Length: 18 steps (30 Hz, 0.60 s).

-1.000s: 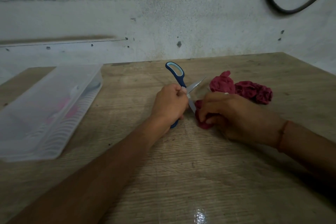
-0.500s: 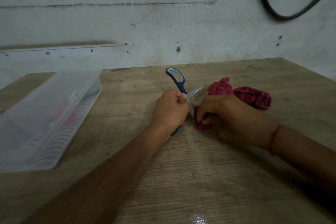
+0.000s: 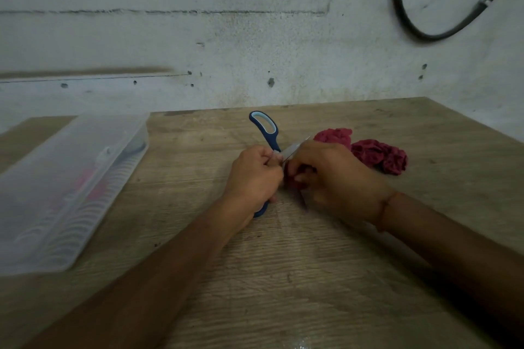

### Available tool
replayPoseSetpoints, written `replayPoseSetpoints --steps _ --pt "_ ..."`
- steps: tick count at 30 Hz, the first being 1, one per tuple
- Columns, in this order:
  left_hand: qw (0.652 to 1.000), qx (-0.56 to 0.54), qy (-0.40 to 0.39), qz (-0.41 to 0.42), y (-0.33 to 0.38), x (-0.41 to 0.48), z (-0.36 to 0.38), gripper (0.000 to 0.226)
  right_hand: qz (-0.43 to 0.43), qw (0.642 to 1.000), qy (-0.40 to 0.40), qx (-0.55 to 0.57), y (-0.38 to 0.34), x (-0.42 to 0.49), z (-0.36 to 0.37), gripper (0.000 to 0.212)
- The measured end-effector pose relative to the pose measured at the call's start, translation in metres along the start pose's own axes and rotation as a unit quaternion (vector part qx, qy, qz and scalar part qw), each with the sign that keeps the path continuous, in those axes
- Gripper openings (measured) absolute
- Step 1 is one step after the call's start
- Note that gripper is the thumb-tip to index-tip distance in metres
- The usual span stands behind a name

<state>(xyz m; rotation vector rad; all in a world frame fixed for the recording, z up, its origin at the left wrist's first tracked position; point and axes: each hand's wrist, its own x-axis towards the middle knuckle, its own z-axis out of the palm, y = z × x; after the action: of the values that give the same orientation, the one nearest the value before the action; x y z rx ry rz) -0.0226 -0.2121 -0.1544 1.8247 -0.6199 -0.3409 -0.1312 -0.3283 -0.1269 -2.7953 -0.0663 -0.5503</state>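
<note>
Head view: left hand (image 3: pixel 255 176) clamps blue-handled steel scissors (image 3: pixel 271 141); right hand (image 3: pixel 337 181) pinches crumpled crimson cloth (image 3: pixel 377 154) at their blades, where fingertips need clearance.

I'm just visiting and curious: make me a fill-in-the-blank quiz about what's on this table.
1. The left hand grips scissors with ____ handles.
2. The right hand holds crumpled cloth coloured ____.
3. The clear plastic box lies on the ____ side of the table.
Missing words: blue; red; left.
</note>
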Motion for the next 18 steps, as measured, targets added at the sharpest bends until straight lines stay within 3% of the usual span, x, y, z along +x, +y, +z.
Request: replayPoseSetpoints --steps 3,8,14,18 --pt "1.0 -0.017 0.004 -0.017 0.0 0.001 -0.001 0.016 0.009 0.999 0.023 -0.02 -0.002 0.01 0.005 0.012" --pt "1.0 -0.005 0.006 -0.002 0.0 -0.002 -0.001 0.023 -0.02 0.996 -0.087 0.001 -0.003 -0.023 -0.012 0.017" --pt "1.0 -0.003 0.011 -0.013 0.002 -0.002 -0.001 0.015 -0.017 0.999 0.009 -0.044 -0.004 0.009 0.001 0.018" --pt "1.0 -0.007 0.011 -0.016 0.002 -0.004 -0.002 0.02 -0.041 0.999 -0.011 -0.034 -0.001 -0.005 0.0 0.015"
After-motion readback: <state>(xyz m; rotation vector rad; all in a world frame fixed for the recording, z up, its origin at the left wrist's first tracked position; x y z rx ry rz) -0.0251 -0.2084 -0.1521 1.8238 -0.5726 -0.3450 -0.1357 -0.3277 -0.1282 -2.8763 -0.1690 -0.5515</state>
